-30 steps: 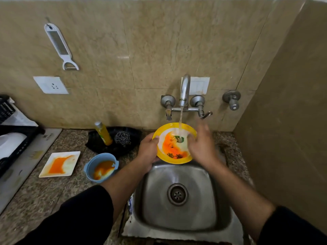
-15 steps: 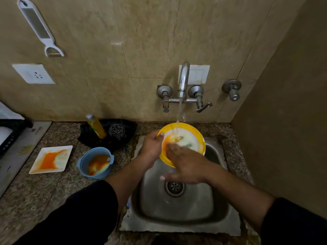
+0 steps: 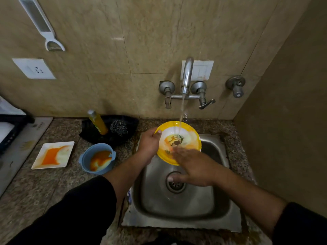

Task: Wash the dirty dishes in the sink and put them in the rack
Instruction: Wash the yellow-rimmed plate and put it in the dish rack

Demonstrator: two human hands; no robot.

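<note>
Head view: yellow-rimmed plate (image 3: 188,137) hangs over the back of the steel sink (image 3: 194,202), under the tap (image 3: 186,75) stream. Its left rim is clamped by the left hand (image 3: 149,144) w/ thumb over the edge, while the right hand (image 3: 194,167) lays straight fingers (image 3: 177,151) flat on its lower face. Plate's round, so no long axis; it's tilted, face toward the camera, top edge toward the tap, glossy, white centre w/ orange smears & dark-green bits, beside a speckled stone counter (image 3: 35,191).

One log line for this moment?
left hand: holds yellow plate | right hand: rubs its face | tap: running | dirty: blue bowl, white plate
</note>
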